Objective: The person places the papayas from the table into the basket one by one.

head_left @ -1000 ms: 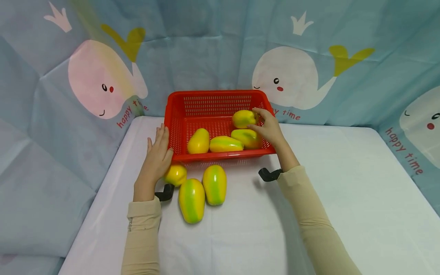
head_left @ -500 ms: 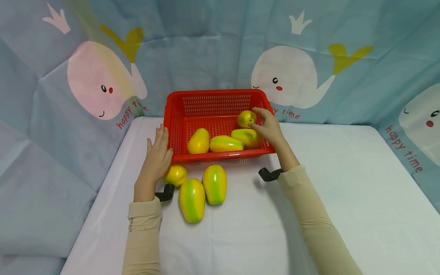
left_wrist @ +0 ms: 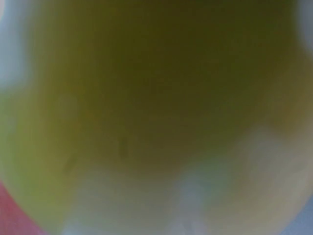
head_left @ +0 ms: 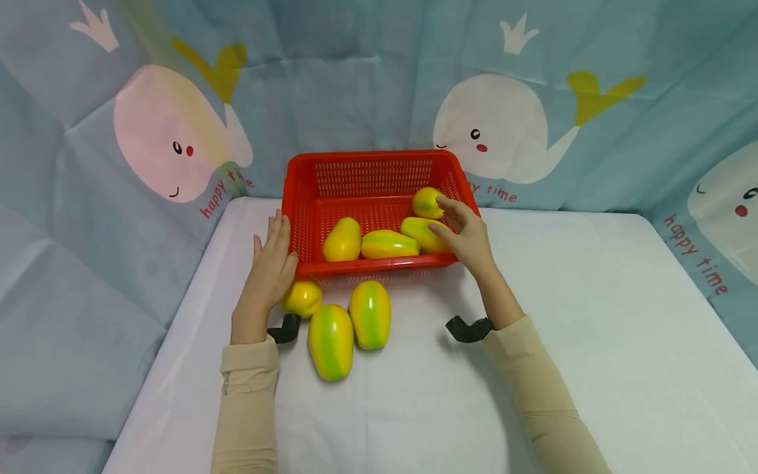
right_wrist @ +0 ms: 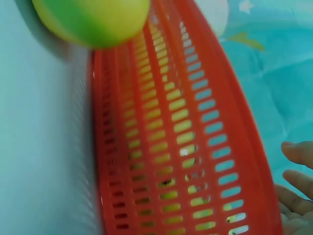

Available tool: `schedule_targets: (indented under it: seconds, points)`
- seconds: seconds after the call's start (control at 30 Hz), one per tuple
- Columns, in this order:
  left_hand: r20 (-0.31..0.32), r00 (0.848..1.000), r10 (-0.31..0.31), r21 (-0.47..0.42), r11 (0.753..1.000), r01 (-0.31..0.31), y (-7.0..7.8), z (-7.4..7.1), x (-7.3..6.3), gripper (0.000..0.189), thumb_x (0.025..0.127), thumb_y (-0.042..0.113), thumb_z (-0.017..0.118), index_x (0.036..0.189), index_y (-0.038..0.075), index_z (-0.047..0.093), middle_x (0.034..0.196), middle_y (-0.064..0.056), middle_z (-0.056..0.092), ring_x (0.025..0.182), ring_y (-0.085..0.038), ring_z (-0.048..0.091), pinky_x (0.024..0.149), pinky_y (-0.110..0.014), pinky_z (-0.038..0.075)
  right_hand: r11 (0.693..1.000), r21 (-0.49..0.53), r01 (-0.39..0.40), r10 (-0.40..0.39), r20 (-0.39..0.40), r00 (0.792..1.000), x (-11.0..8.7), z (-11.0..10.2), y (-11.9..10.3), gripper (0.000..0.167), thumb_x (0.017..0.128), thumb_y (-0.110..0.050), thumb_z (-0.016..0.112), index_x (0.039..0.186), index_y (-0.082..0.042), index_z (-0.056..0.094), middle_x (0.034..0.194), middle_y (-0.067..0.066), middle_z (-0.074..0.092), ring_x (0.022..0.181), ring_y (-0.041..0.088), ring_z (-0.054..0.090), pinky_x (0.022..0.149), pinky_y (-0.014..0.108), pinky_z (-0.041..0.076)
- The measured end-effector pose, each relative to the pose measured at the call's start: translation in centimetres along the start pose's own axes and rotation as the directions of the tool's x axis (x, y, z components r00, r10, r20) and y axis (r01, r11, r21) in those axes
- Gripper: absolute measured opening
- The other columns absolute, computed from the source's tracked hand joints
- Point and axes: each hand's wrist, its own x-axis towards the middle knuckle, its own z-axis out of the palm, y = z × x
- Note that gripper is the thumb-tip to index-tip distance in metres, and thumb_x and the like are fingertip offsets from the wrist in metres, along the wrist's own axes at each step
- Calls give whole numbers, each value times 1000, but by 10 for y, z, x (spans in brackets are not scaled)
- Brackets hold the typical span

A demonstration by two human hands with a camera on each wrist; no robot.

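Both hands lie open: the left hand (head_left: 269,273) rests flat against the basket (head_left: 308,172), touching a mango (head_left: 303,298). Right hand (head_left: 468,234) holds nothing, its fingers (head_left: 453,207) over the mangoes (head_left: 387,244) inside.

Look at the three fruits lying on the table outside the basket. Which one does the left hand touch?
The small round yellow fruit, tucked under the left hand beside the red basket. The two others are longer, green-striped and untouched.

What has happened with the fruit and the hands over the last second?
The right hand let go of the small fruit at the basket's far right, which now lies in the red basket, and drew back toward the near rim. The left hand stayed flat against the basket's left corner, and the three fruits on the table did not move.
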Motion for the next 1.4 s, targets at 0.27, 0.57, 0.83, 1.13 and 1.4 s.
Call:
schedule_targets:
  seconds: [0.27,0.57,0.83,1.13,1.4]
  points:
    - [1,1000,-13,-3,1000,13,0,-2,1,65,94,17,37,150,0,8,158,-10,1,144,-28,-1,111,-50,-10,991,122,47,-50,24,998,-21,6,-9,45,85,-1,66,128,6,52,131,19,52,124,24,48,102,34,38]
    - [0,1000,-6,-5,1000,6,-1,-3,1,65,94,16,36,150,0,7,158,-11,1,144,-28,-2,111,-50,-11,972,225,64,-86,87,993,-43,13,-17,43,83,6,65,125,10,52,129,28,51,122,27,49,100,38,40]
    - [4,1000,-17,-3,1000,17,0,-4,0,65,94,17,36,150,1,8,158,-10,1,144,-26,-3,111,-49,-11,968,242,69,-122,208,970,-53,23,-25,44,83,5,66,125,9,52,128,25,53,121,37,49,100,44,40]
    - [17,1000,-15,30,999,15,0,-6,1,64,93,16,35,150,-1,10,158,-11,2,144,-27,-1,111,-51,-10,965,252,70,-162,370,915,-64,38,-29,42,84,5,65,124,8,54,126,20,57,119,31,51,100,46,39]
    - [50,999,-8,51,999,5,1,-7,3,64,93,16,34,150,0,10,157,-11,1,144,-26,-1,111,-53,-9,983,168,71,-145,482,864,-82,52,-24,44,83,-3,69,125,3,57,125,14,59,119,22,53,101,34,40]
